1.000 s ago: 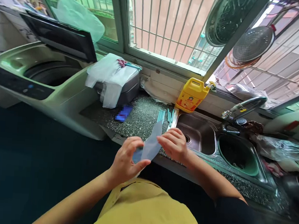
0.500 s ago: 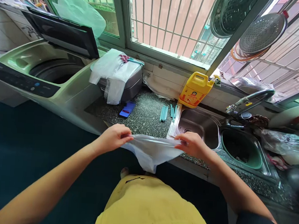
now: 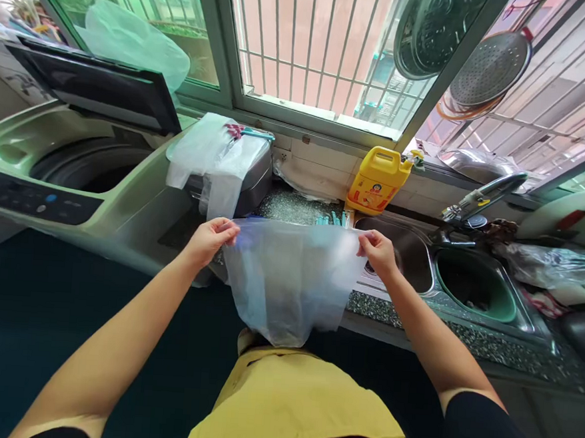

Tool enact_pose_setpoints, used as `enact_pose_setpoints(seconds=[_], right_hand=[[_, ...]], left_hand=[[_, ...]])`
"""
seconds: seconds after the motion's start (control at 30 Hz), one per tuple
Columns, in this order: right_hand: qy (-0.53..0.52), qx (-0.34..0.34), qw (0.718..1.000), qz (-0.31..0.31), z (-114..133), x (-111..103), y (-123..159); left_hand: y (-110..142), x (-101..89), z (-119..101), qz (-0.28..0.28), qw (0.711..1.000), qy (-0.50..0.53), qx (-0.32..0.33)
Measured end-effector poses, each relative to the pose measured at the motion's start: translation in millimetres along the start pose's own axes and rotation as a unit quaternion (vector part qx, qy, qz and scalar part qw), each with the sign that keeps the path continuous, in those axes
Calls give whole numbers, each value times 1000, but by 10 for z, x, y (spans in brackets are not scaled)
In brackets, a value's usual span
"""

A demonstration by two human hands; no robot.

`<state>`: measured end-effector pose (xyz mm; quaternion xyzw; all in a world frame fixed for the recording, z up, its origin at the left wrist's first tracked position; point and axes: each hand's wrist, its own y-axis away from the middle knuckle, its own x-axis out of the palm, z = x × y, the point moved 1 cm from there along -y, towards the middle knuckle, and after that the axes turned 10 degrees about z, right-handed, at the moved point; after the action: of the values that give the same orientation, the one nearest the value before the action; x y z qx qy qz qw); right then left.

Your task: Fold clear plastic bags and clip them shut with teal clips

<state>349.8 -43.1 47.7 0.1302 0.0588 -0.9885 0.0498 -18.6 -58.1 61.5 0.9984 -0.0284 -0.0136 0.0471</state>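
The plastic bag (image 3: pixel 288 285) hung at the centre of the frame, in front of the counter (image 3: pixel 381 308) and above the apron (image 3: pixel 290 399). The left hand (image 3: pixel 209 241), left of centre, was closed in a pinch on the bag's upper left corner, thumb against curled fingers. The right hand (image 3: pixel 379 252), right of centre, held the upper right corner in a similar pinch. Neither hand was seen to hold anything else.

Progress was assessed as follows. Spreading of the top edge appeared done: it ran nearly straight between the two hands. The lower part hung in loose folds, so full flattening was judged incomplete. Whether the bag's mouth had been parted could not be told. No contents could be made out; a blue patch near the left hand showed through the plastic, its source unclear.

Other items stood apart from the hands. Teal sticks (image 3: pixel 325 219) lay just beyond the bag's top edge, partly hidden by it. White plastic (image 3: pixel 191 152) was draped over a grey box (image 3: pixel 257 183) in the upper left. A yellow jug (image 3: pixel 379 182) stood right of upper centre, behind the sink (image 3: pixel 415 254).
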Motion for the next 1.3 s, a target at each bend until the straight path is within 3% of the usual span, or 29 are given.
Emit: enact_pose_setpoints(seconds=[0.13,0.27,0.37,0.53,0.63,0.7,0.73,0.77,0.83,0.9,1.0,1.07,1.17,1.3], right_hand=[[21,-18,994,-109,24,144,-95],[53,-71,976,-198,179,242,-95],[91,-82,965,-233,276,308,-92],[96,-66,958,-260,351,288,-83],[99,-69,960,-253,450,212,-50],[115,-76,964,-226,556,173,-40],[127,-81,966,-209,614,160,-44],[138,-85,968,-192,673,153,-58],[151,-92,971,-161,777,142,-109],[148,-93,977,-126,852,124,-181],[136,-88,984,-79,903,58,-282],[124,-83,987,-66,904,-3,-344],[97,-69,991,-66,876,-99,-462],[95,-74,986,-112,753,-305,-547]], left_hand=[[-335,-56,-37,15,996,82,3],[-609,-164,-156,65,990,125,30],[-800,-200,-194,92,987,125,35],[-1063,-198,-150,79,992,83,53],[-1099,-170,-220,-36,985,-28,164],[-1058,-55,-354,-99,940,-149,289],[-1034,49,-434,-91,911,-209,345],[-1021,181,-510,-37,888,-255,381],[-1040,488,-621,121,861,-309,385],[-1118,766,-654,236,860,-318,323],[-1252,993,-592,327,887,-270,183],[-1276,1015,-557,375,894,-215,122],[-1196,955,-616,410,894,-147,102],[-1040,879,-822,358,922,-102,105]])
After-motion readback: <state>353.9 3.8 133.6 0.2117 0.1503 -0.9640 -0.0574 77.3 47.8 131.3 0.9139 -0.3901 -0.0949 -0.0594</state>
